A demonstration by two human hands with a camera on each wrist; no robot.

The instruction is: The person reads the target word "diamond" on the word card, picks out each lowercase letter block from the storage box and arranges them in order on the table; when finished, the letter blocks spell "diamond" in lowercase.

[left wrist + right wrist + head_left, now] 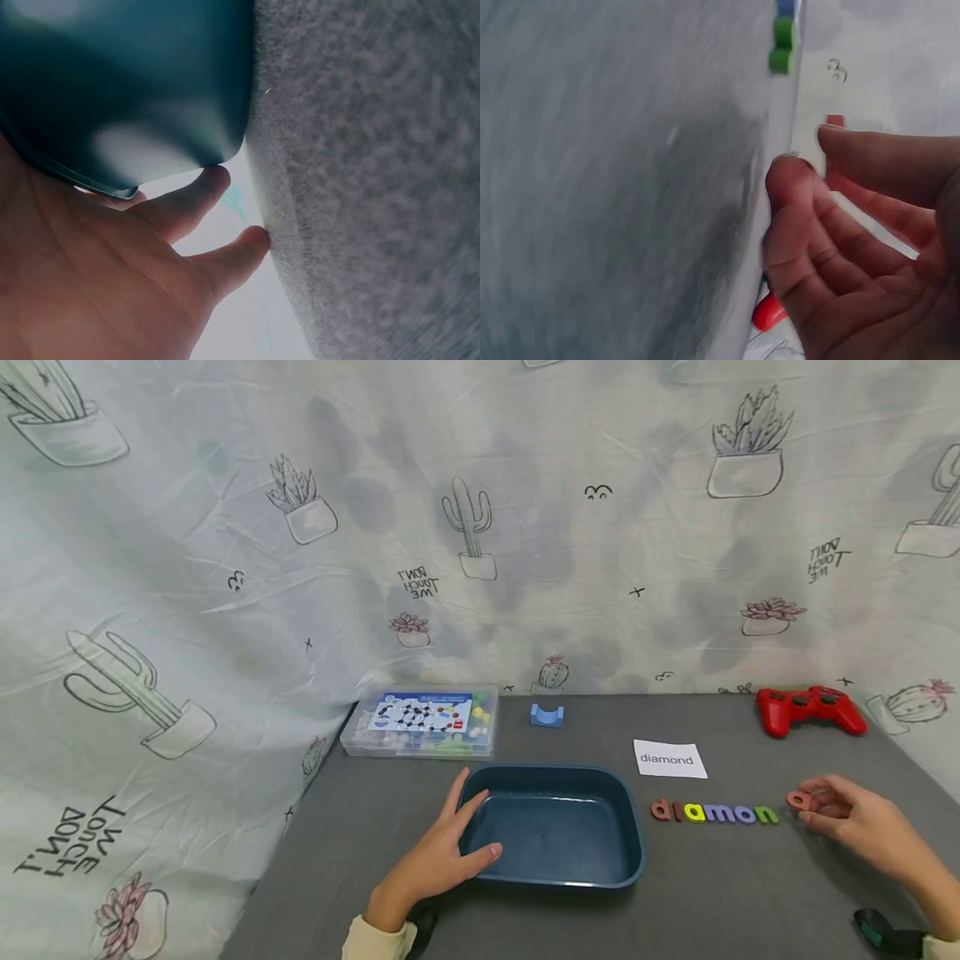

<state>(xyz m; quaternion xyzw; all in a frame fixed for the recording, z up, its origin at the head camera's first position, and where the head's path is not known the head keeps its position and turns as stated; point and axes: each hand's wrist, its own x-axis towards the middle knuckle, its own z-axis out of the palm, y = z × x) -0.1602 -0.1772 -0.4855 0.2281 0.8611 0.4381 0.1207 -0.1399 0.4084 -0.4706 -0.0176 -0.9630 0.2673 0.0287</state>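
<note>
My right hand [862,818] pinches a red letter piece [798,800] between thumb and fingertips, just right of a row of colourful letters. That row runs from a red d [660,810] through red, yellow and purple letters to a green n [767,815]. In the right wrist view, only a bit of the red letter shows past the thumb. My left hand [442,852] rests at the left side of a dark blue tray [555,882], thumb over the rim. Its fingers are spread, and in the left wrist view fingertips [217,176] reach the tray's outer wall.
A white card [670,768] printed "diamond" lies behind the letters. Further back are a clear plastic case [420,747] of small parts, a blue curved block [547,718] and a red game controller [810,710]. A patterned cloth [562,527] hangs behind the grey tabletop.
</note>
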